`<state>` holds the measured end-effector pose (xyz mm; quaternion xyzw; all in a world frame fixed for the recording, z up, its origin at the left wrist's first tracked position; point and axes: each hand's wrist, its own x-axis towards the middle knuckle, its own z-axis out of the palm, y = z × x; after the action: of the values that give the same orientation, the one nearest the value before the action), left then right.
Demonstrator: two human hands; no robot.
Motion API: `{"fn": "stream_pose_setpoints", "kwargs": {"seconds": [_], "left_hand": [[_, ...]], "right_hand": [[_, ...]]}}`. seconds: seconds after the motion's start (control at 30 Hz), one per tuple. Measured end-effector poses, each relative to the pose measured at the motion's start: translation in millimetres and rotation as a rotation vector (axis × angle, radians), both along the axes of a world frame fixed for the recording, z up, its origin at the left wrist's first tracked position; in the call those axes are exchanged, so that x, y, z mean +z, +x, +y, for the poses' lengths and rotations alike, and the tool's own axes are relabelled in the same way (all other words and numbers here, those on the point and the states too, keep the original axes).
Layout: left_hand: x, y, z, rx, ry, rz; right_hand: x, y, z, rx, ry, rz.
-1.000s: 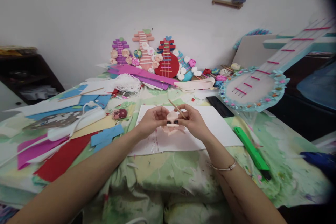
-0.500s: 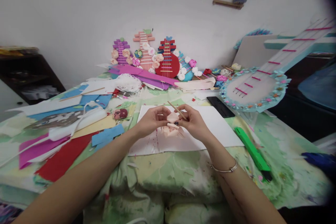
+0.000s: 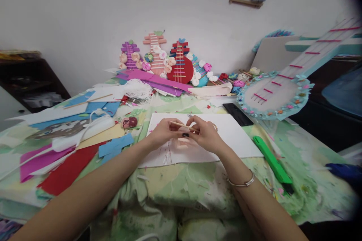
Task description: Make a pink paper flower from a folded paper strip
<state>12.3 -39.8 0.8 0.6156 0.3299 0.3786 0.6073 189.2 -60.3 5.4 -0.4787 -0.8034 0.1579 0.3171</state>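
Observation:
My two hands meet low over a white sheet (image 3: 234,139). My right hand (image 3: 208,134) is closed in a pinch on a thin wooden stick (image 3: 181,124), which lies nearly level and points left across my left fingers. A ring sits on this hand and a bangle circles the wrist. My left hand (image 3: 164,132) is closed, its fingers pinching a pale pink paper piece (image 3: 184,130), mostly hidden between the hands. A small dark object (image 3: 185,134) shows at the fingertips; I cannot tell what it is. More pale pink pieces (image 3: 182,144) lie on the sheet below.
A green utility knife (image 3: 273,160) and a black flat strip (image 3: 237,115) lie to the right. A large light-blue toy lute (image 3: 271,96) stands behind them. Small decorated lutes (image 3: 179,67) lean along the wall. Red felt (image 3: 70,169), blue strips (image 3: 115,147) and a glue gun (image 3: 85,133) lie left.
The stick has swung from steeply slanted to nearly level, its tip now further left and lower. My hands have drawn closer together, covering more of the pink piece.

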Motion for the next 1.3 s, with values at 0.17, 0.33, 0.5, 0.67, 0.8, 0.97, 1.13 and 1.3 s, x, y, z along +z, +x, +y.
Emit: {"fn": "stream_pose_setpoints", "kwargs": {"seconds": [0.17,0.33,0.5,0.67,0.8,0.97,1.13,1.3], "left_hand": [[-2.4,-3.5,4.1,0.105,-0.01,0.039],[-1.3,-3.2,2.4,0.154,-0.031,0.017],[0.3,-1.8,-1.0,0.138,-0.025,-0.02],[1.1,-0.9,-2.8,0.123,-0.071,-0.082],[0.7,-1.2,-1.7,0.141,-0.03,-0.068],[-4.4,-1.8,2.0,0.196,0.045,-0.076],[-7.6,-3.0,4.4,0.237,0.114,-0.033],[-1.2,-0.3,0.0,0.279,0.088,0.017]], "right_hand": [[3.1,5.5,1.3,-0.024,0.078,-0.112],[5.6,7.5,1.9,-0.039,0.093,-0.139],[0.3,5.0,3.6,-0.081,0.119,-0.198],[-1.5,3.3,3.8,-0.066,0.139,-0.162],[-1.8,2.8,3.3,-0.074,0.149,-0.131],[-4.0,1.0,3.8,-0.083,0.175,-0.104],[-4.1,-1.8,3.3,-0.076,0.208,-0.11],[-3.9,-1.9,3.1,-0.088,0.228,-0.107]]}}
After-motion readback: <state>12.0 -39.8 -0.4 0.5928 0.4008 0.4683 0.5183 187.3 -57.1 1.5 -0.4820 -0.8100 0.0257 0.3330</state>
